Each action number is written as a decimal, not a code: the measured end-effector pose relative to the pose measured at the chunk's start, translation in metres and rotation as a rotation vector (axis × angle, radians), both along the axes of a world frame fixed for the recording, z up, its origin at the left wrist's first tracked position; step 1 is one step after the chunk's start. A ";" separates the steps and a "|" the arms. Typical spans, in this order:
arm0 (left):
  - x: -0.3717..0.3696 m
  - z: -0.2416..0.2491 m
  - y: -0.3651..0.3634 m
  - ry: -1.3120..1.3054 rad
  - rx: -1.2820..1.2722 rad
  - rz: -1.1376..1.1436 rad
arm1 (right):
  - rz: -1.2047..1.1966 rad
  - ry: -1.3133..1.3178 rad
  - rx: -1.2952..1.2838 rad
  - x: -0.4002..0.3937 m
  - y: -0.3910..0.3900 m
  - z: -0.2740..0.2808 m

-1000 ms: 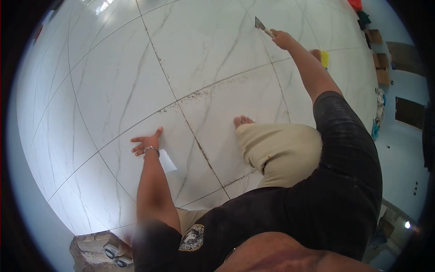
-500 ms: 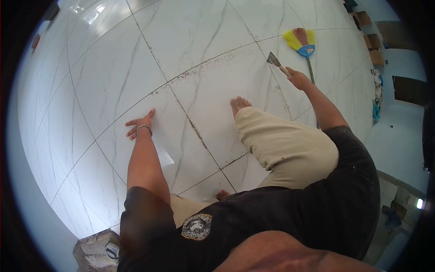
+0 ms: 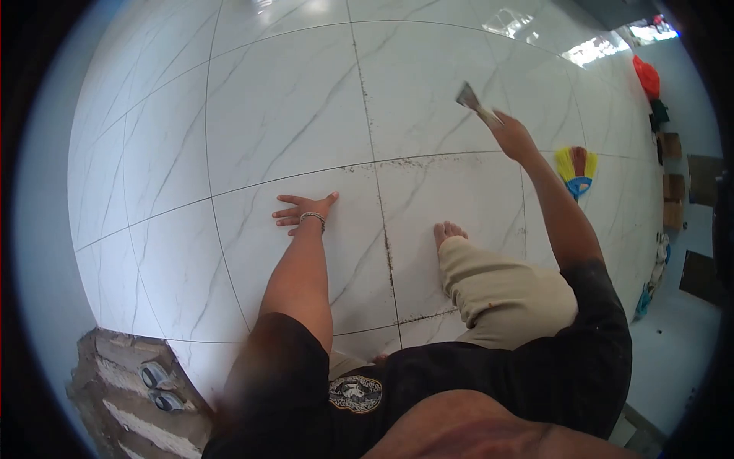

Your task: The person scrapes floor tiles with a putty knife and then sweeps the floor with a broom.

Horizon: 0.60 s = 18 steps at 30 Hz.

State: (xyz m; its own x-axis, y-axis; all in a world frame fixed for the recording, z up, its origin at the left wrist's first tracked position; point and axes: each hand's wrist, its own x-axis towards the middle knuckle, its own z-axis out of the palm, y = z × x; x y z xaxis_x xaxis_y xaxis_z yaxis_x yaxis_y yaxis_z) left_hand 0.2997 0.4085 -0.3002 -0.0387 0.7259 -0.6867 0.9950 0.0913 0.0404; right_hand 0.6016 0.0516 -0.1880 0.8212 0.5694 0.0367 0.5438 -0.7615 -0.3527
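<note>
My left hand (image 3: pixel 304 210) rests on the white marbled floor tiles (image 3: pixel 283 115) with its fingers spread, a bracelet at the wrist. My right hand (image 3: pixel 511 134) is closed around the handle of a scraper (image 3: pixel 474 99), whose flat metal blade points up and to the left over a tile. Between and beyond the hands, brown debris (image 3: pixel 413 161) lies along the tile joints. More dark crumbs (image 3: pixel 388 256) follow the joint running toward my body. My bare foot (image 3: pixel 451 231) stands on the tile between the two arms.
A broom (image 3: pixel 576 170) with yellow and brown bristles lies to the right of my right arm. Cardboard boxes (image 3: pixel 673 187) and a red bag (image 3: pixel 646 76) are along the right wall. Rough steps (image 3: pixel 130 382) drop away at the lower left, with footwear (image 3: pixel 157 376) on them.
The view has turned, so floor, broom and steps appear shifted. My right hand has moved with the scraper away from the broom, farther forward. My left hand stays spread on the floor.
</note>
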 end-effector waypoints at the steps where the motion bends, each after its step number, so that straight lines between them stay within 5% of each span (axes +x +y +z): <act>1: -0.001 -0.001 0.001 0.012 -0.007 -0.027 | 0.065 -0.088 0.064 0.013 0.037 -0.009; 5: 0.005 0.009 0.005 -0.005 -0.041 -0.002 | -0.022 0.311 0.079 0.069 0.198 -0.007; 7: 0.005 0.007 0.008 -0.010 -0.048 0.015 | 0.091 0.018 0.056 0.085 0.261 -0.010; 18: 0.016 0.004 0.014 0.066 -0.054 -0.009 | 0.178 0.008 -0.079 0.173 0.393 -0.089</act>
